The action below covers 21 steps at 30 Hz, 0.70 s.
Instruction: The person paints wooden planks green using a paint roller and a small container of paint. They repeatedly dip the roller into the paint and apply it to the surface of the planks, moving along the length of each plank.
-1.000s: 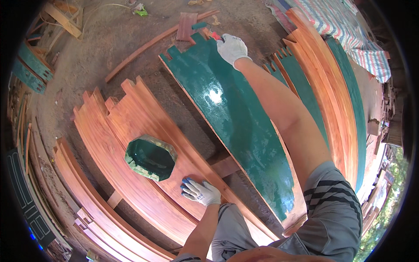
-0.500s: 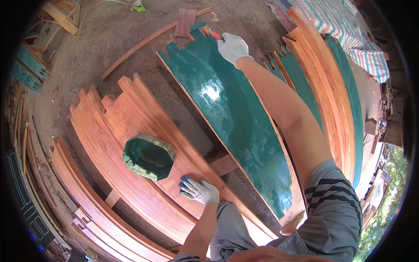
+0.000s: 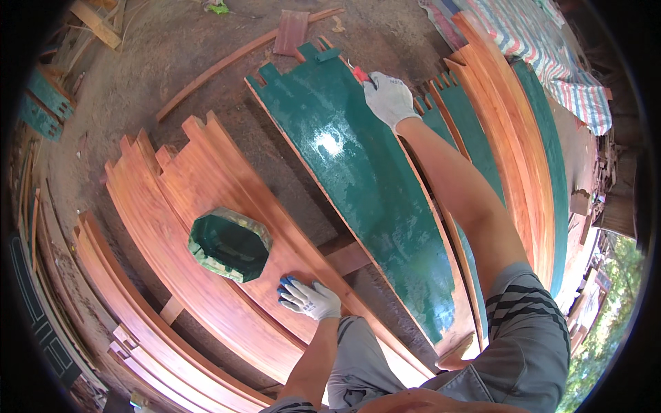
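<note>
My right hand [image 3: 390, 98], in a white work glove, grips the red handle of a small paint roller [image 3: 328, 54]. The roller's green sleeve rests at the far, notched end of a wooden board [image 3: 365, 186] coated in wet, shiny green paint. Bare wood shows along this board's edges and at its near end. My left hand [image 3: 310, 299], in a white glove with blue fingertips, lies with fingers spread on an unpainted reddish board [image 3: 227, 172]. Just beyond it on the boards sits a cut-open, many-sided container [image 3: 229, 246] with dark green paint inside.
More unpainted boards [image 3: 138, 289] lie to the left. On the right are green-painted boards [image 3: 544, 158] and bare ones [image 3: 506, 117], near a striped sheet [image 3: 551, 62]. A long thin strip [image 3: 234, 62] and a reddish block [image 3: 292, 32] lie on the floor beyond.
My right hand has moved right and slightly nearer, taking the roller along the board's notched end. My left hand stays on the board; the whole view has shifted slightly.
</note>
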{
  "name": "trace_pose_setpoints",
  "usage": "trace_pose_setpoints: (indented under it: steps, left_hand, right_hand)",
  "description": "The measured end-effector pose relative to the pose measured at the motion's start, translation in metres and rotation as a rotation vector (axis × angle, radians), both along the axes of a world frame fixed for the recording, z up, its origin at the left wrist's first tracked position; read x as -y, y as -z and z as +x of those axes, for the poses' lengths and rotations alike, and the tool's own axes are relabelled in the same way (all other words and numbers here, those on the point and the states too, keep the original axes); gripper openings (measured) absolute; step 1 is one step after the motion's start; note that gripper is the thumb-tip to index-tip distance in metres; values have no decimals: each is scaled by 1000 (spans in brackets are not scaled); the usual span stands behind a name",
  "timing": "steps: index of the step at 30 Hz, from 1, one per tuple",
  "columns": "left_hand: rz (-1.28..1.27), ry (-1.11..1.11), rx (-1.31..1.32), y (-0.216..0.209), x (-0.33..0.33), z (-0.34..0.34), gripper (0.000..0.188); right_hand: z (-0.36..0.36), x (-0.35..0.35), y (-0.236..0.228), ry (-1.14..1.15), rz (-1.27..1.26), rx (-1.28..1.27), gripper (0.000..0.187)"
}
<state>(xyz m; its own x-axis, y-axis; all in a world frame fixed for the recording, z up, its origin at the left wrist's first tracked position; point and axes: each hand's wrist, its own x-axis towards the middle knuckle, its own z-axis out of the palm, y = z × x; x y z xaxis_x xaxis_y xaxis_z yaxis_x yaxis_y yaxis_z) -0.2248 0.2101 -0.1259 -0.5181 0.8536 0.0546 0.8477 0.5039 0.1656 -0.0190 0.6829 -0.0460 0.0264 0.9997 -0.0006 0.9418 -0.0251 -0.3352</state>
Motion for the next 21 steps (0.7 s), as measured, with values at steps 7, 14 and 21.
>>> trace_pose_setpoints:
  steps: [7,14,21]
  left_hand:
    - [-28,-1,-16,3,1,-1,73]
    - [-15,16,9,-1,0,-1,73]
    - [-32,5,1,-2,-1,0,72]
  right_hand:
    - [-26,-48,-5,10,0,6,35]
    - [-31,-59,-4,14,-22,52,35]
    - [-19,-38,-3,-25,-35,87,35]
